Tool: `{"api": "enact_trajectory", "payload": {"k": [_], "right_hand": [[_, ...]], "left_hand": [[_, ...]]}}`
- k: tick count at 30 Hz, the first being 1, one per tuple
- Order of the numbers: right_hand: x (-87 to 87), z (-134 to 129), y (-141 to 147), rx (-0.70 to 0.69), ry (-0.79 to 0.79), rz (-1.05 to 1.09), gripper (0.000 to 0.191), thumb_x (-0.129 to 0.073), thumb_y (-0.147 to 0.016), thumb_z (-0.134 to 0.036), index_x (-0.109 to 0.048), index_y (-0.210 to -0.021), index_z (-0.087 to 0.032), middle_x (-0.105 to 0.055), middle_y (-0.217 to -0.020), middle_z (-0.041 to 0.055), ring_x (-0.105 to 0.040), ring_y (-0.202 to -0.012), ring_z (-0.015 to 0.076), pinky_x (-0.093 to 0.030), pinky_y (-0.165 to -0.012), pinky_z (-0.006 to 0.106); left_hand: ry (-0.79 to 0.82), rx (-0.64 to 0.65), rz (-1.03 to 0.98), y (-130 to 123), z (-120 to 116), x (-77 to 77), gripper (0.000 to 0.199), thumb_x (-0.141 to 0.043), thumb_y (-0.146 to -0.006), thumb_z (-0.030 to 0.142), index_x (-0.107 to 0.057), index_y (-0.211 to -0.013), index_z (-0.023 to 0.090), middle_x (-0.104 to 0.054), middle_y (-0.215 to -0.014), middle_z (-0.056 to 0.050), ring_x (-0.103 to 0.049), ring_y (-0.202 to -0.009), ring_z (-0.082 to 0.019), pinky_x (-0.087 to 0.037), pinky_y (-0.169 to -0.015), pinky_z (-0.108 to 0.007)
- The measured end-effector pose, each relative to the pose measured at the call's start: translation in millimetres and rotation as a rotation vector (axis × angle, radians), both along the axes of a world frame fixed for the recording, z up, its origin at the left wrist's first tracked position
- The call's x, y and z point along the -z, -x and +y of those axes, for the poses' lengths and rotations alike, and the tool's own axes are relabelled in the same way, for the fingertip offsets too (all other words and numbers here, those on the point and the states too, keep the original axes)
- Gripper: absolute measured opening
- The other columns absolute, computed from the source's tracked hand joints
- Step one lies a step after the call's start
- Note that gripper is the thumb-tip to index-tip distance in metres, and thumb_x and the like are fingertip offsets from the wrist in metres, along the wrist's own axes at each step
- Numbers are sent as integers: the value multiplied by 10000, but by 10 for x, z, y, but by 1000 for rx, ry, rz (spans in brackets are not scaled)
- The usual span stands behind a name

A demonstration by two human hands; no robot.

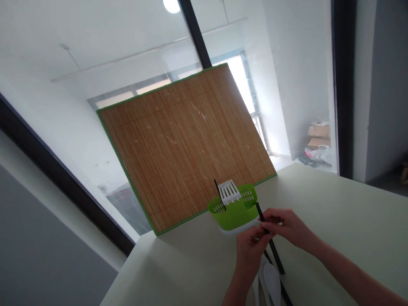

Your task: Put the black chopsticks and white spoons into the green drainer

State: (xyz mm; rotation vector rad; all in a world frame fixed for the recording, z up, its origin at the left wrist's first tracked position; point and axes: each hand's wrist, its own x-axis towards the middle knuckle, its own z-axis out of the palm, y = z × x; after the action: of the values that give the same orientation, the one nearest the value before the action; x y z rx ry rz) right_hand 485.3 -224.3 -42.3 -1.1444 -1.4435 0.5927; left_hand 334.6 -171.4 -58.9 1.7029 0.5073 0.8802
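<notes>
A green basket (pixel 234 216) with a white base and a white slotted divider (pixel 229 192) stands on the table, a thin black stick (pixel 219 192) upright in its left part. Just right of the basket, my right hand (pixel 283 225) pinches a black chopstick (pixel 276 256) near its upper part. My left hand (pixel 251 250) is closed at the same spot, its fingertips touching the chopstick in front of the basket. White spoons (pixel 272 282) lie on the table below my hands, with another black stick (pixel 286 293) beside them.
Behind the basket a bamboo mat (pixel 188 148) with green edging leans against a glass pane with a dark frame (pixel 197 34). The pale table (pixel 344 212) extends to both sides. Boxes and bags (pixel 318 142) show beyond the glass at right.
</notes>
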Motion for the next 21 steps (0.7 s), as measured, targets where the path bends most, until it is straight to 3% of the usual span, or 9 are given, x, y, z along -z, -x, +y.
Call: {"api": "enact_trajectory", "payload": {"k": [4,14,18,21], "right_hand": [[-12,-11,9,65,-57,-122,202,-623,-819,-358,-645,-767,-164,-600,-638,-16,-534,-592,128,-425,-533,228],[5,-67,30,34,-82,-93,203,-611,-833,-373,-637,-799,-174,-566,-701,-10,-523,-631,133,-423,-549,232],[75,-104,36,93,-122,-50,240,-620,-831,-391,-623,-975,-199,-602,-785,1,-525,-630,125,-443,-564,239],[202,-76,4,174,-123,39,309,-590,-855,-403,-573,-1095,-208,-611,-781,1,-534,-621,126,-447,-549,241]], "left_hand": [[-7,1,2,15,-8,-8,146,-661,-763,262,-740,-825,156,-702,-767,-25,-581,-687,-137,-460,-659,-234],[-71,-12,35,11,-42,-37,149,-659,-782,273,-741,-815,154,-704,-753,-16,-590,-683,-133,-460,-653,-219],[-155,-82,54,49,-51,-101,173,-648,-799,306,-750,-869,183,-723,-779,-13,-619,-689,-141,-488,-654,-223],[-203,-194,8,180,5,-262,169,-666,-787,316,-746,-882,201,-740,-828,-19,-665,-750,-164,-528,-724,-248]]}}
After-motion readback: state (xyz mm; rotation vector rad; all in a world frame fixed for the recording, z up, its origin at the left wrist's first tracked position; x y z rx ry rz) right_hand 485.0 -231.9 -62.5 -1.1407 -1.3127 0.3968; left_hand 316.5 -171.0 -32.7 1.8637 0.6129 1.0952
